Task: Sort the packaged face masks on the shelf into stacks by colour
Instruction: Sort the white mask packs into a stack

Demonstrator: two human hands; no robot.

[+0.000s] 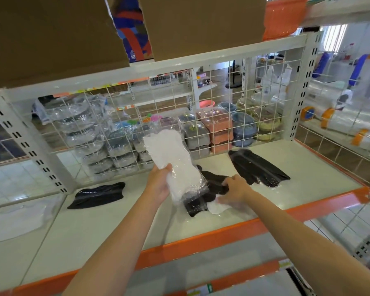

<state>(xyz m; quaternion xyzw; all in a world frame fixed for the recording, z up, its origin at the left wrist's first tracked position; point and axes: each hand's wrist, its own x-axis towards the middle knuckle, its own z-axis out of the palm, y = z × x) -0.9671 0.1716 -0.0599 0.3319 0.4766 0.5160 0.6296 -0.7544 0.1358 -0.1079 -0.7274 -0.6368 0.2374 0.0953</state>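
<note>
My left hand grips a bundle of white packaged masks, thumb curled over its lower edge, the pack standing tilted above the shelf; my right hand pinches a black packaged mask from the mixed pile just beside my fingers; under that palm lies a white mask; beyond my right fingertips sits a black stack; well left of my left fingers lies another black mask.
</note>
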